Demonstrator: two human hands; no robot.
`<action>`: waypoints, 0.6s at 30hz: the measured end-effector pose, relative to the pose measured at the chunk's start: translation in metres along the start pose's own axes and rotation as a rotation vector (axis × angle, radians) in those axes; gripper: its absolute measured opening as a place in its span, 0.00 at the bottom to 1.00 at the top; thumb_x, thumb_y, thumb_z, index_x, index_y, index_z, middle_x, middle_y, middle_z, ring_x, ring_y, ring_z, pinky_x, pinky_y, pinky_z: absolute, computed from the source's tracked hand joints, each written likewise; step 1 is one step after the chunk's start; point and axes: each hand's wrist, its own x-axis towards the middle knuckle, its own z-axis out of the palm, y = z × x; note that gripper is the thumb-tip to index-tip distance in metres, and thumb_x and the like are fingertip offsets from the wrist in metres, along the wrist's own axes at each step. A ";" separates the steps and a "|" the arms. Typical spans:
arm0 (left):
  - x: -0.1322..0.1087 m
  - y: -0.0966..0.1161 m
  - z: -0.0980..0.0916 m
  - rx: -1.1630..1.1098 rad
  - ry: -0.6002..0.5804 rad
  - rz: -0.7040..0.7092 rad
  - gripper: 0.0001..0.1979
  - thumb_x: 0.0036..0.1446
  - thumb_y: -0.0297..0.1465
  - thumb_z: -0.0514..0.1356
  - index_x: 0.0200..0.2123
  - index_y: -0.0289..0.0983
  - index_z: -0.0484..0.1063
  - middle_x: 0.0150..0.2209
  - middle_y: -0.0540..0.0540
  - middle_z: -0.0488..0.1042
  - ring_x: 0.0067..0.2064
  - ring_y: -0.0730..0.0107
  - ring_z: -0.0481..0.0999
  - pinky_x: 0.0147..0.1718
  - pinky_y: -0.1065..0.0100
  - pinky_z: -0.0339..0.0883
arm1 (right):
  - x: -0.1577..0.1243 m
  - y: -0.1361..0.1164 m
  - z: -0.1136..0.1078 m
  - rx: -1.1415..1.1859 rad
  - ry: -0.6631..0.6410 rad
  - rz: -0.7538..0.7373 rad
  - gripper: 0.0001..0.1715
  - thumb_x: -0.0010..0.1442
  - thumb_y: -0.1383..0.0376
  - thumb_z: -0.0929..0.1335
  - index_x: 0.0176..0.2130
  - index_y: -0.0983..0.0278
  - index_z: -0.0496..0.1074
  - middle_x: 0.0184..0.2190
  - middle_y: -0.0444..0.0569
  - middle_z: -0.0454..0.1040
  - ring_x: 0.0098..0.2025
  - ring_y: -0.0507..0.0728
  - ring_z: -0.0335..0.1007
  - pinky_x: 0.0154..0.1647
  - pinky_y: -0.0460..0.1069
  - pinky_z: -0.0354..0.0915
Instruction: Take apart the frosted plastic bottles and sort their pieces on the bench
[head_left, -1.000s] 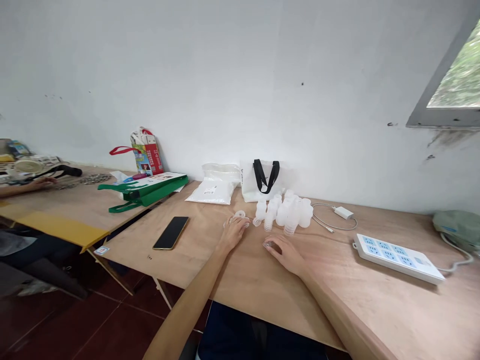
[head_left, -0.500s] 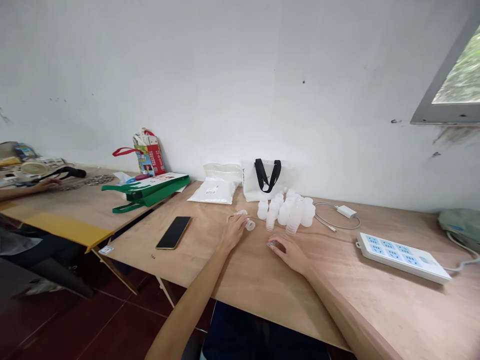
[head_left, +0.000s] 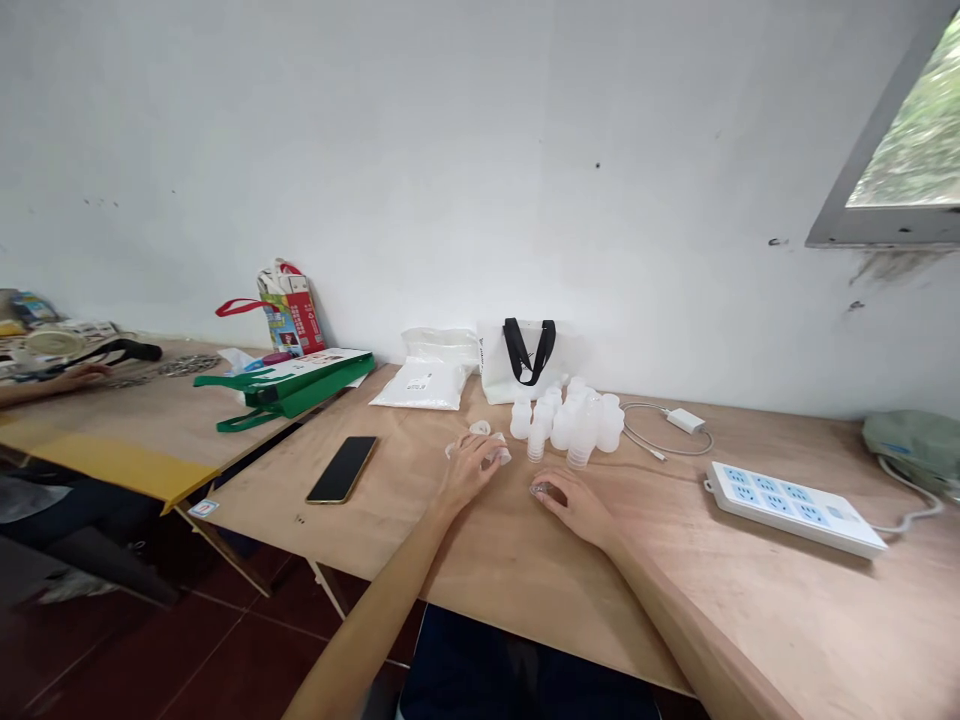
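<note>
Head view: the left hand curls its fingers over a translucent plastic piece, grip unclear; the right hand half hides a small clear piece on the tabletop, just before the plastic bottles.

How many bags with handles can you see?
3: a printed bag and a green bag on the left table, and a white bag by the wall behind the bottles.
</note>
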 end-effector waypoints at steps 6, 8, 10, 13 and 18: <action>-0.019 0.032 -0.019 -0.074 -0.374 0.097 0.16 0.61 0.27 0.59 0.52 0.44 0.72 0.47 0.47 0.76 0.51 0.61 0.74 0.55 0.59 0.64 | -0.003 0.004 0.003 0.006 -0.041 -0.062 0.09 0.66 0.63 0.65 0.43 0.56 0.75 0.62 0.49 0.68 0.56 0.61 0.71 0.58 0.59 0.67; -0.027 0.035 -0.024 -0.128 -0.456 0.081 0.20 0.59 0.28 0.62 0.55 0.45 0.71 0.54 0.46 0.72 0.55 0.59 0.72 0.57 0.59 0.64 | -0.003 0.002 0.004 0.025 -0.074 -0.109 0.10 0.65 0.65 0.65 0.44 0.56 0.75 0.65 0.49 0.64 0.59 0.61 0.69 0.59 0.59 0.66; -0.032 0.035 -0.028 -0.190 -0.497 0.043 0.26 0.56 0.31 0.65 0.58 0.47 0.69 0.61 0.44 0.66 0.60 0.55 0.68 0.60 0.57 0.61 | -0.003 -0.002 0.005 0.038 -0.105 -0.135 0.11 0.64 0.67 0.66 0.44 0.55 0.75 0.67 0.48 0.61 0.62 0.61 0.66 0.61 0.59 0.65; -0.033 0.031 -0.033 -0.283 -0.560 -0.029 0.36 0.49 0.38 0.72 0.62 0.47 0.66 0.66 0.42 0.60 0.66 0.48 0.61 0.64 0.51 0.56 | -0.003 -0.007 0.003 0.037 -0.139 -0.136 0.13 0.63 0.68 0.66 0.46 0.55 0.75 0.68 0.47 0.58 0.63 0.62 0.65 0.63 0.61 0.63; -0.030 0.028 -0.039 -0.402 -0.594 -0.042 0.46 0.42 0.47 0.75 0.64 0.49 0.63 0.69 0.40 0.54 0.70 0.43 0.53 0.67 0.46 0.50 | -0.003 -0.010 -0.001 0.044 -0.135 -0.119 0.18 0.64 0.64 0.67 0.53 0.52 0.73 0.69 0.47 0.56 0.67 0.63 0.58 0.65 0.62 0.60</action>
